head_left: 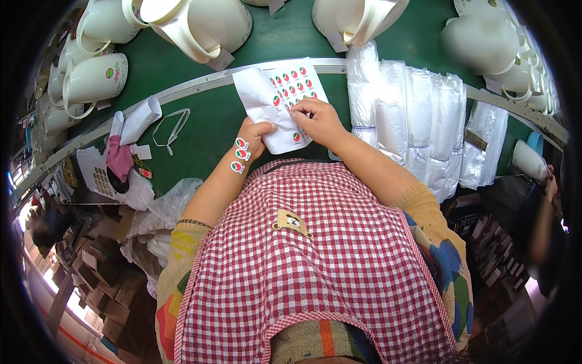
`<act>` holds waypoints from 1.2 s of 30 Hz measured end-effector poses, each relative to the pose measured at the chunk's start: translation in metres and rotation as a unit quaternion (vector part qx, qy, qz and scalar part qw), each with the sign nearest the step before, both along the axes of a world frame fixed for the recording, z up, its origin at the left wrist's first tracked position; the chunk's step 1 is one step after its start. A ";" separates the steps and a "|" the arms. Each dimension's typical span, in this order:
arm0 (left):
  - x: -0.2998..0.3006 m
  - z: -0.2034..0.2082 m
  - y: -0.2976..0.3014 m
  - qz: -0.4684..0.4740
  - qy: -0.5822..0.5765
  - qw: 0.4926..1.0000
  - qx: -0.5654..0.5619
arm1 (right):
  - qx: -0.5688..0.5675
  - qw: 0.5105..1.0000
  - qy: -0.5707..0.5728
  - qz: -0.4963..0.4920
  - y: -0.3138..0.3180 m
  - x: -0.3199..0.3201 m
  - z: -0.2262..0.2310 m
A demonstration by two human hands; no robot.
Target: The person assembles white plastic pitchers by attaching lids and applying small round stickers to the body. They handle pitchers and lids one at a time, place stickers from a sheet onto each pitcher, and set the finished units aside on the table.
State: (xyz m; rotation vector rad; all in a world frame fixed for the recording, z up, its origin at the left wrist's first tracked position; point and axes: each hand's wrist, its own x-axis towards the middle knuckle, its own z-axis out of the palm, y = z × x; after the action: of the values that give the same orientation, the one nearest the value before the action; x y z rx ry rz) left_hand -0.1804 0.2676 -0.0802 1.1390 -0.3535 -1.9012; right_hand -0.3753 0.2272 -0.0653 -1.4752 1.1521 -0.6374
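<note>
- Sticker sheet [297,81]: over the green table [206,115], long axis running away from the apron [291,261], sticker rows [294,75] mostly ahead-left of the right hand [319,122].
- Right hand: nearer the rows, fingertips together; cannot tell whether pinching one sticker.
- Left hand [253,136]: pinching the sheet's lower left edge.

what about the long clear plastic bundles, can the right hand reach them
Likely yes: the bundles lie mostly uncovered beside the right forearm, though the right hand is busy at the white paper sticker sheet.
</note>
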 end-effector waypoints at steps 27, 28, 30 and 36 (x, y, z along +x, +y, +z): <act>-0.117 0.097 -0.173 -0.266 -0.286 0.868 -0.307 | -0.044 0.952 -0.077 -0.293 -0.003 -0.137 0.060; -0.123 0.102 -0.180 -0.293 -0.304 0.858 -0.294 | -0.036 0.950 -0.079 -0.300 -0.002 -0.143 0.058; -0.127 0.103 -0.203 -0.289 -0.239 0.863 -0.339 | -0.022 0.946 -0.085 -0.312 -0.002 -0.151 0.056; -0.153 0.186 -0.270 -0.225 -0.213 0.899 -0.309 | -0.163 0.925 -0.125 -0.321 -0.039 -0.170 0.084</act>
State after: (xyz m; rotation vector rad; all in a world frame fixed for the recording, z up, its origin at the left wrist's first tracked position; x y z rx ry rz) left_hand -0.3329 -0.0024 0.1060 1.0658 -1.4619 -1.6816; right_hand -0.5454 0.1881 0.0184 -1.2144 1.3705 -1.4864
